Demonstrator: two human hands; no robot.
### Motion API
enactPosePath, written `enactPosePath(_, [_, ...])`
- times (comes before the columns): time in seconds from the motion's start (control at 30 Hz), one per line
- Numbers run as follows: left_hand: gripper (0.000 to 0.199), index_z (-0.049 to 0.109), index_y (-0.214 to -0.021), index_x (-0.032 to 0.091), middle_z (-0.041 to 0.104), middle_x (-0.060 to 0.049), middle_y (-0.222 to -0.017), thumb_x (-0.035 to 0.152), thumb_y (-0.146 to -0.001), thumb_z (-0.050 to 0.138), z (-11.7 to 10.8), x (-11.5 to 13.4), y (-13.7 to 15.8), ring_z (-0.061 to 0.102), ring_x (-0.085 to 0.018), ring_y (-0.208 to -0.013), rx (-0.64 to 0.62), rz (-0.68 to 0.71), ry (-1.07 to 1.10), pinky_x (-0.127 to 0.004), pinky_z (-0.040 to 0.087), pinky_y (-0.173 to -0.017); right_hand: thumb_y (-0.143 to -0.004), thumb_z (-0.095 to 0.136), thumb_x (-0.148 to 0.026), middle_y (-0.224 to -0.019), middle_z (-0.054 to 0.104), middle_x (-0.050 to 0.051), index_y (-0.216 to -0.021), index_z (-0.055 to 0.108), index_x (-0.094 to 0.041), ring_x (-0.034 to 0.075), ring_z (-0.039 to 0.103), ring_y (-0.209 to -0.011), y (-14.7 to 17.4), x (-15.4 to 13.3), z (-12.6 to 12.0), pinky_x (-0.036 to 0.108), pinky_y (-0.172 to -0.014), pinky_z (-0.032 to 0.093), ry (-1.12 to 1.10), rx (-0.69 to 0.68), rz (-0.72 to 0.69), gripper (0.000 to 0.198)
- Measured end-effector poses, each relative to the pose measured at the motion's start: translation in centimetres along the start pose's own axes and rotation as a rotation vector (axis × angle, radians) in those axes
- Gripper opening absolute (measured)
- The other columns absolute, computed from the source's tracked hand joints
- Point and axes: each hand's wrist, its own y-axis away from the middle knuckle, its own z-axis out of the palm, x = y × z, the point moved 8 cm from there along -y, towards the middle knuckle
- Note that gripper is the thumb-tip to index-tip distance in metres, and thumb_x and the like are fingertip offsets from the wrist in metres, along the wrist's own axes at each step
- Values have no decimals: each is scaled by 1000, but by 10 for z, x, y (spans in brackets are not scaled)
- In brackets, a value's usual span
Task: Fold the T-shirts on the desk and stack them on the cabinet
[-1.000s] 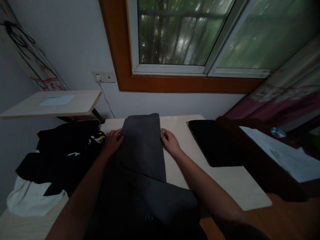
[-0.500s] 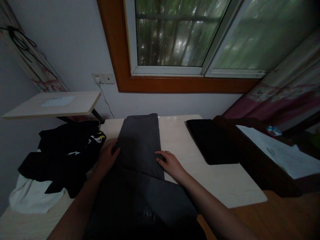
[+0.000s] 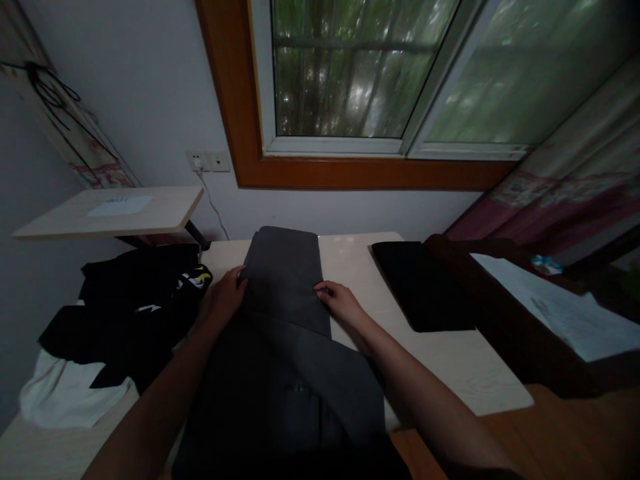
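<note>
A dark grey garment that looks like a pair of trousers (image 3: 285, 280) lies lengthwise on the pale table, its narrow part flat toward the wall. Its wider near part hangs or lies in dark folds, with a small shiny fastening on it. My left hand (image 3: 227, 297) pinches the left edge of the narrow part between thumb and fingers. Across from it, my right hand (image 3: 343, 305) is closed on the right edge. The nearest end of the cloth merges with the dark at the bottom of the view.
Left, a heap of black clothes (image 3: 125, 313) lies over a white cloth (image 3: 70, 393), below a small raised shelf (image 3: 110, 213). A flat black folded item (image 3: 425, 287) lies right on the table (image 3: 450, 373). Beyond it stands dark furniture with a whitish sheet (image 3: 540, 307).
Both hands have moved slightly away from me along the edges, and their fingers have closed on the cloth. The trousers' near part has shifted and its fold line moved farther off.
</note>
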Motion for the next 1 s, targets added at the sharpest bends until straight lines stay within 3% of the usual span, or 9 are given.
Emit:
enactPosePath(0.33, [44, 57, -137, 23, 65, -11, -130, 30, -94, 53, 16, 10, -61, 60, -26, -123, 55, 6, -13, -40, 45, -105, -85, 63, -25, -94, 77, 0, -101, 75, -28, 20, 70, -88, -83, 4, -33, 32, -83, 54, 190, 149, 51, 20])
enactPosePath(0.47, [43, 59, -136, 22, 67, -12, -123, 31, -94, 54, 19, 11, -71, 63, -27, -116, 74, 1, -4, -39, 47, -101, -87, 62, -24, -98, 76, 3, -107, 74, -24, 19, 69, -90, -101, 6, -39, 30, -83, 52, 217, 178, 69, 23])
enactPosePath(0.57, [41, 62, -134, 21, 65, -13, -120, 33, -96, 51, 19, 10, -65, 64, -26, -111, 91, 12, 4, -39, 47, -101, -89, 62, -26, -91, 75, 3, -118, 71, -22, 19, 68, -84, -96, 7, -39, 29, -80, 50, 228, 174, 58, 31])
enactPosePath(0.73, [41, 62, -135, 21, 69, -10, -115, 32, -98, 48, 20, 8, -44, 66, -23, -104, 83, 49, 34, -36, 49, -98, -91, 61, -30, -81, 71, 1, -130, 67, -21, 19, 64, -75, -60, 1, -36, 28, -74, 48, 246, 101, -36, 41])
enactPosePath(0.9, [35, 71, -123, 23, 72, -8, -112, 29, -97, 48, 25, 7, -27, 66, -22, -106, 51, 102, 32, -36, 50, -99, -89, 61, -30, -94, 75, 3, -110, 75, -23, 20, 68, -84, -26, -2, -31, 30, -81, 49, 166, -23, -98, 26])
enactPosePath(1.0, [36, 72, -121, 22, 72, -9, -110, 27, -98, 45, 27, 4, -26, 67, -22, -103, 60, 102, 15, -37, 50, -98, -88, 60, -25, -97, 77, 3, -99, 76, -23, 22, 69, -91, -20, -2, -29, 31, -85, 49, 144, -21, -103, 20])
